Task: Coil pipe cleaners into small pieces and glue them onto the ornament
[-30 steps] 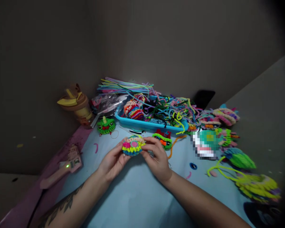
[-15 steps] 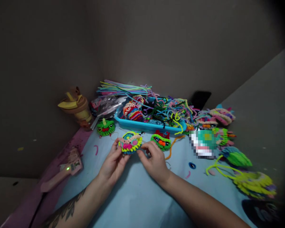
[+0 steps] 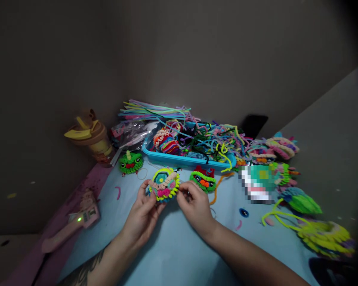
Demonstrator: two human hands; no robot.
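Fuzzy pipe-cleaner ornament, glossy blue plastic tray, smooth matt blue tablecloth, shiny plastic glue gun were there.

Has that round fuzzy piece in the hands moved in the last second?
Yes, slightly: the round piece has tipped its face up and edged left, away from the red-green piece.

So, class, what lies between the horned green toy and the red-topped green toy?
The round piece, held by left hand and right hand; head view.
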